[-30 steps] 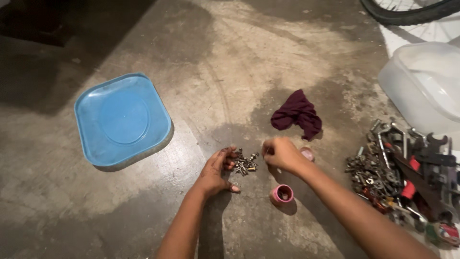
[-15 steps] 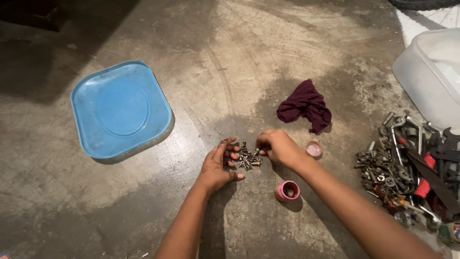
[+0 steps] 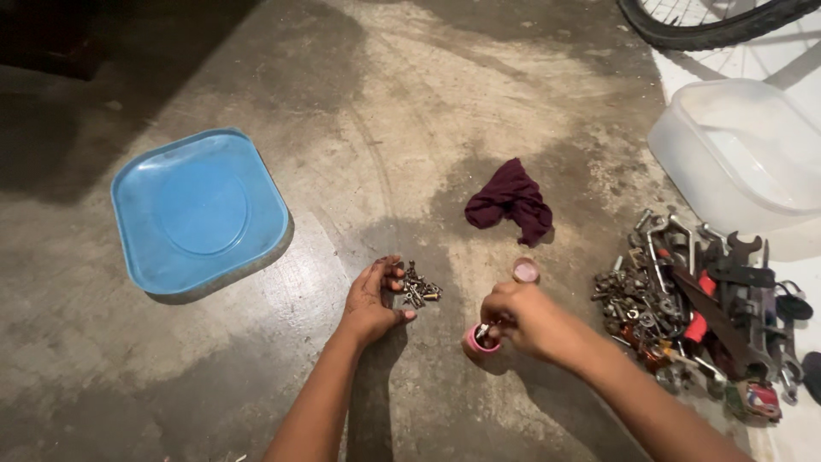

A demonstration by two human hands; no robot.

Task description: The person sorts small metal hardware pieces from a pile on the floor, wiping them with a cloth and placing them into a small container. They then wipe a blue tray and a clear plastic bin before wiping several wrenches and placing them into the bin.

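Just below the middle of the frame, a small pink cup [image 3: 479,340] stands on the concrete floor [image 3: 410,103], and the right hand [image 3: 523,318] hangs over its mouth with its grip pinched shut on a small metal piece [image 3: 483,329], too small to tell bolt from screw. Left of it, near but apart, one little heap of nuts and bolts [image 3: 419,291] lies on the floor, with the left hand [image 3: 369,299] cupped against its left edge, fingers loosely curled, grasping nothing. A single pink lid [image 3: 525,270] rests just above the right hand. Further up sits one crumpled maroon rag [image 3: 510,201]. At the right edge one larger pile of tools and hardware [image 3: 693,299] spreads out, spanners among them, too tangled to count. One clear plastic tub [image 3: 744,150] stands in the upper right, with one bicycle wheel [image 3: 710,21] beyond it, and one blue square tray [image 3: 198,210] lies well apart at the left. The cup is light and narrow, so a nudge from the right knuckles could likely tip it and spill its contents, and a piece released off-centre might bounce off the rim and roll away across the floor.
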